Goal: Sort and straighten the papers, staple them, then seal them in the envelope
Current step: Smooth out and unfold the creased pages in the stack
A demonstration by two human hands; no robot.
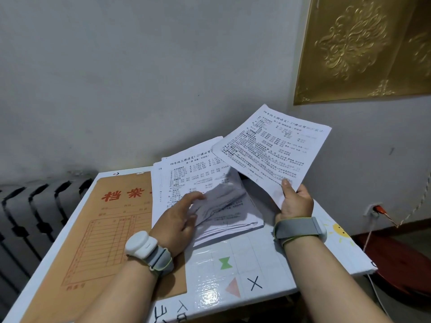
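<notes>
One sheet (272, 150) is pinched at its near edge by the right hand (295, 201). Below and left of that grip, the left hand (175, 217) lifts pages of the stack (186, 173); whether it pinches them is too blurred to tell. Check the sheet's heading and insert it in order before squaring the edges. The envelope (112, 217) lies further left.
</notes>
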